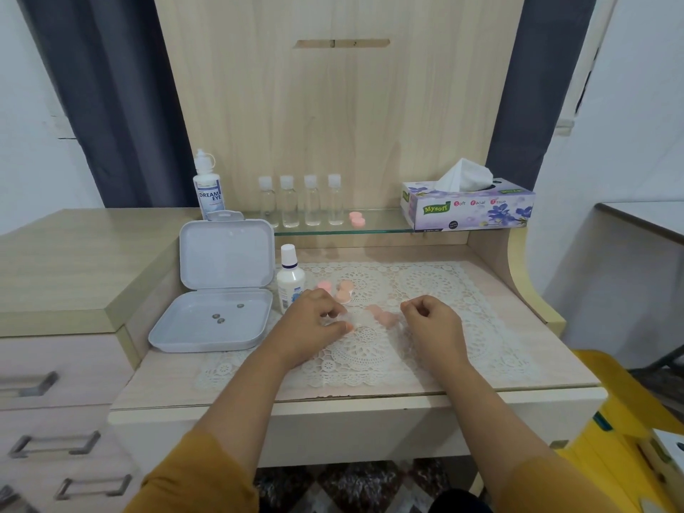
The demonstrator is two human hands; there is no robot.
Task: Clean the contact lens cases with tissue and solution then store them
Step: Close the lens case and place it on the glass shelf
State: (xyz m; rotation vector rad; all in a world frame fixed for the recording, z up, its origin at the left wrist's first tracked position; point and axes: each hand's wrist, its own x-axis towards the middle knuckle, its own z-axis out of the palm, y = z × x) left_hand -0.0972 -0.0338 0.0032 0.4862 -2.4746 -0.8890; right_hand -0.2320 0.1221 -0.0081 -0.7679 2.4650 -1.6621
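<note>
Both hands hover curled over the lace mat [370, 349].
Left of them an open box [218, 320] lies; left hand [314, 323] pinches something clear, blurred; pink cases [381, 316] rest between the hands; right hand [433, 323] is curled, holding nothing visible.

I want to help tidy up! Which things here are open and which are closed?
White box: lid open, upright.
Tissue box: open, one tissue sticking up.
Big solution bottle: cap on.
Small solution bottle: cap on.
Four clear bottles: caps on.
Left hand: fingers curled; blurred.
Right hand: fingers curled; unclear.
</note>
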